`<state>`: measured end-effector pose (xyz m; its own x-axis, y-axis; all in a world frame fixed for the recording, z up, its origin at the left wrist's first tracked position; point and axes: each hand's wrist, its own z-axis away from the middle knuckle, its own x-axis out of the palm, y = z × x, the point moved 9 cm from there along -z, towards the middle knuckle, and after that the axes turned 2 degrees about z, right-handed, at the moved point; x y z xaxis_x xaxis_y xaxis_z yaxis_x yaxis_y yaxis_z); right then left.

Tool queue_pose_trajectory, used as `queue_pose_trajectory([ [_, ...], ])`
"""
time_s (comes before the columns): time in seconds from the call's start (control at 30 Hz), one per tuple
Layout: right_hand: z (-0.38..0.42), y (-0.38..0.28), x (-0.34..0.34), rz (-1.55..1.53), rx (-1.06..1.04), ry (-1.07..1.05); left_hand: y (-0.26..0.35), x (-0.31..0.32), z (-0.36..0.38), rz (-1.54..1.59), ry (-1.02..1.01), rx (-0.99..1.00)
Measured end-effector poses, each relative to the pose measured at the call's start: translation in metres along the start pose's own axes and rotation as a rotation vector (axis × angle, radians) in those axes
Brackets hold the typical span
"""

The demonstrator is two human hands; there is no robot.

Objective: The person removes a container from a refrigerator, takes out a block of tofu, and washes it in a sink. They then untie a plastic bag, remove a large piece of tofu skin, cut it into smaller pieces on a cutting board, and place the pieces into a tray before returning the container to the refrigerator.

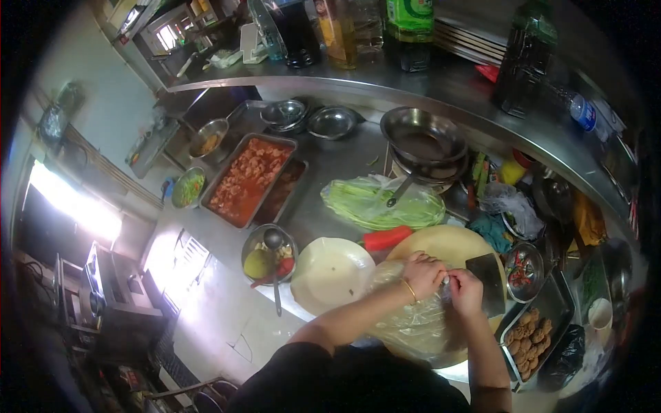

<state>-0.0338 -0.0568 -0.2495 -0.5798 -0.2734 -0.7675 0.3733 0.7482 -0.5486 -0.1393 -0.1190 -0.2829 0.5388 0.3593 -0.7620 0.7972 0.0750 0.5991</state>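
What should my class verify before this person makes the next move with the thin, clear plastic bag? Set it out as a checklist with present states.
1. Left hand gripping the thin, clear plastic bag: ok, fingers closed at its gathered end.
2. Right hand gripping too: ok, pinching beside the left.
3. Dark, rectangular metal blade well away from the hands: not ok, I'd judge; it lies on the pale, round chopping board, close beside the right hand.
4. White, round dish free of specks: not ok, small dark specks show.
5. Bag knotted: cannot tell, fingers hide the end.
6. Bag's contents: cannot tell, glare and folds obscure them.
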Motion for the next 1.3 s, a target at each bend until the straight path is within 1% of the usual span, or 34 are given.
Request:
queue_pose_trajectory([
  [0.1, -0.002, 0.001, 0.008, 0.130, -0.032, -0.039, 0.004, 0.000, -0.001, -0.036, 0.006, 0.045],
  [0.17, -0.007, -0.015, 0.002, 0.231, -0.067, -0.082, 0.009, -0.007, 0.003, -0.064, 0.034, 0.102],
  [0.2, -0.010, -0.025, 0.000, 0.277, -0.088, -0.104, 0.009, -0.008, 0.003, -0.078, 0.006, 0.099],
  [0.27, -0.015, -0.046, -0.009, 0.331, -0.172, -0.033, 0.012, -0.008, 0.000, -0.106, -0.049, 0.092],
  [0.3, -0.016, -0.054, -0.012, 0.361, -0.215, 0.003, 0.012, -0.011, -0.001, -0.070, -0.011, 0.071],
  [0.37, -0.018, -0.045, -0.008, 0.309, -0.143, -0.012, 0.009, -0.016, -0.003, 0.000, 0.074, 0.030],
  [0.47, -0.019, -0.027, -0.002, 0.172, -0.081, -0.075, 0.007, -0.014, -0.001, -0.011, 0.082, 0.029],
  [0.5, -0.018, -0.021, 0.001, 0.115, -0.064, -0.106, 0.006, -0.010, 0.000, -0.003, 0.057, 0.015],
  [0.6, -0.016, -0.003, 0.013, 0.088, -0.019, -0.263, 0.003, -0.004, 0.001, 0.021, -0.013, -0.026],
  [0.67, -0.023, -0.023, 0.010, 0.224, -0.104, -0.222, 0.005, -0.003, -0.001, 0.036, -0.060, -0.056],
  [0.7, -0.025, -0.031, 0.005, 0.296, -0.139, -0.201, 0.007, -0.005, -0.001, 0.013, -0.028, -0.044],
  [0.77, -0.030, -0.028, 0.007, 0.313, -0.149, -0.182, 0.006, -0.007, -0.002, -0.040, 0.034, -0.011],
  [0.83, -0.027, -0.018, 0.011, 0.317, -0.133, -0.180, 0.008, -0.009, 0.002, -0.046, 0.070, 0.012],
  [0.87, -0.025, -0.013, 0.008, 0.243, -0.103, -0.152, 0.009, -0.011, 0.001, -0.055, 0.095, 0.020],
  [0.93, -0.022, -0.007, 0.007, 0.078, -0.062, -0.110, 0.008, -0.014, 0.002, 0.041, 0.120, 0.019],
  [0.97, -0.019, -0.003, 0.009, 0.075, -0.039, -0.144, 0.007, -0.014, 0.004, 0.090, 0.133, 0.011],
  [1.03, -0.014, 0.005, 0.008, 0.077, 0.008, -0.212, 0.010, -0.009, 0.004, 0.082, 0.100, -0.006],
  [1.07, -0.012, 0.002, 0.007, 0.108, -0.035, -0.198, 0.010, -0.007, 0.003, 0.078, 0.083, -0.011],
  [1.13, -0.010, -0.005, 0.006, 0.173, -0.113, -0.166, 0.006, -0.007, 0.002, 0.105, 0.124, -0.057],
  [1.23, -0.016, -0.015, 0.003, 0.259, -0.140, -0.142, 0.001, 0.000, 0.002, 0.130, 0.141, -0.073],
  [1.3, -0.016, -0.014, 0.007, 0.232, -0.140, -0.130, -0.002, 0.004, 0.005, 0.133, 0.148, -0.056],
])
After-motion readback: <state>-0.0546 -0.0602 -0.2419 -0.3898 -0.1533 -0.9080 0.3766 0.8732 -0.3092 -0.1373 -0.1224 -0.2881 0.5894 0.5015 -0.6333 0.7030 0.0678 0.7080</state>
